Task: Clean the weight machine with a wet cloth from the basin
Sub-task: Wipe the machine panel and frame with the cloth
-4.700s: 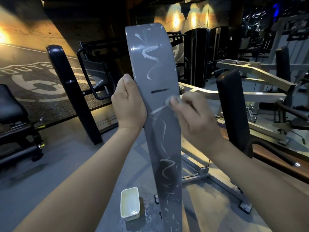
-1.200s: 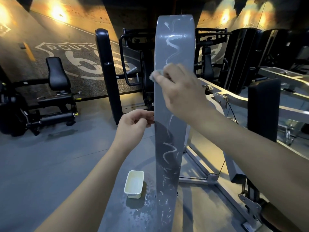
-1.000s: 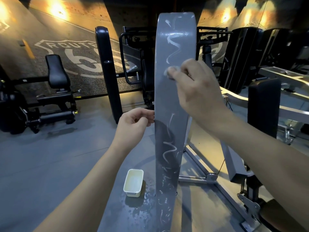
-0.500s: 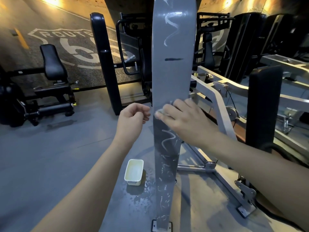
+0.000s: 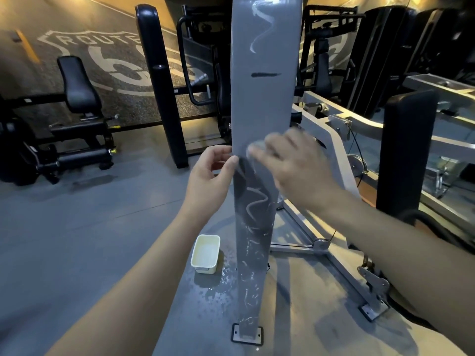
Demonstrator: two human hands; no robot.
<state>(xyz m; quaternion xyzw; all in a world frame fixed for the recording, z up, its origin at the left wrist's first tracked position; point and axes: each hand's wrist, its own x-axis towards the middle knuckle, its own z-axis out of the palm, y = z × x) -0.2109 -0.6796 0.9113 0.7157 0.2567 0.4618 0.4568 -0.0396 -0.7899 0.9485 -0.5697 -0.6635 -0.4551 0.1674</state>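
The column (image 5: 262, 111) of the weight machine is standing upright at the centre, bolted to the floor (image 5: 77, 240) through a base plate (image 5: 246, 335). A small pale cloth (image 5: 255, 147) is being pressed against its grey face by the right hand (image 5: 293, 165), which is reaching in from 4 o'clock and is blurred. Whether its grip is pinching the cloth or only pressing it flat cannot be told. The left hand (image 5: 208, 176) is being held at the column's 9 o'clock edge, fingers curled, thumb tip touching that edge. Whether that grip is closing on the edge or only resting there cannot be told either.

White squiggles (image 5: 262, 24) are showing at 12 and at 6 o'clock of the cloth, so the wiping is being judged partly done. The basin (image 5: 205, 254) is sitting on the floor just beside the column foot, at 7 o'clock of the hands, with splashes (image 5: 221, 278) next to it.

The cloth is being judged light, soft and wet. It is likely to wad up and slide on paint, so it is best taken bunched under the fingertips with the thumb behind. The column is being judged stiff and fixed, safe to be steadied by its edge, though slippery where wetted.
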